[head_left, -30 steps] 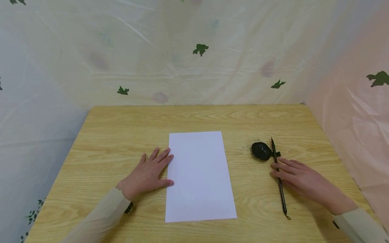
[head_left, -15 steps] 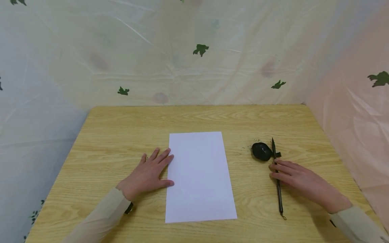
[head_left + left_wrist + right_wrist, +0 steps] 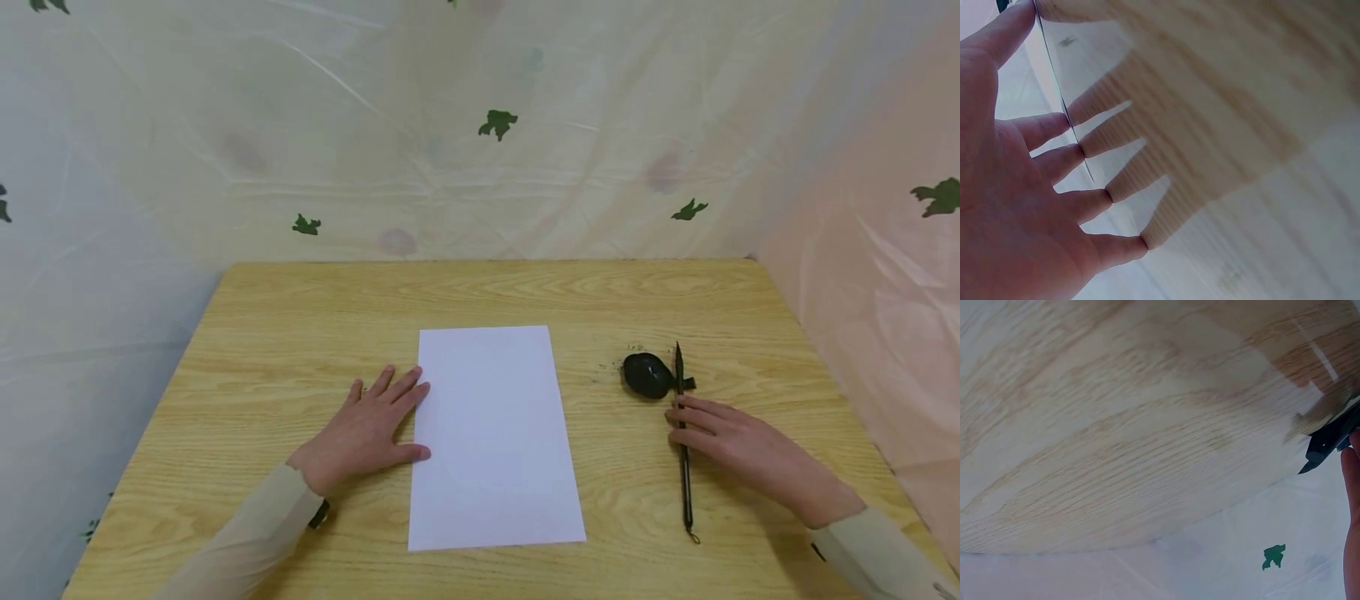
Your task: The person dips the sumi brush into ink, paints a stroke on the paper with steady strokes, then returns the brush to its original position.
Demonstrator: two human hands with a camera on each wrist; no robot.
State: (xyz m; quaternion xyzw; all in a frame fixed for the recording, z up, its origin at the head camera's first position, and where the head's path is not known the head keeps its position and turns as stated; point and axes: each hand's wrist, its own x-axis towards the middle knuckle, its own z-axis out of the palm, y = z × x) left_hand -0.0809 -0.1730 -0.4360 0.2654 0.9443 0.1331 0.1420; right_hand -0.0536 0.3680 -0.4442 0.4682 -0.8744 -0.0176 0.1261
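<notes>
I'm resting my spread left hand [image 3: 362,437] on one paper [image 3: 495,442], my right hand [image 3: 753,454] pinching one brush [image 3: 686,483].

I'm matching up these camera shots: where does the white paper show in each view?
Head: the white paper lies at lower centre.
Left wrist: a thin, nearly edge-on line at upper left, by the left hand.
Right wrist: not in it.
Shared landmark: the wood-grained table, in all three.

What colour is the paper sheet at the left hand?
The paper sheet is plain white, with no visible marks; the head view shows it best.
</notes>
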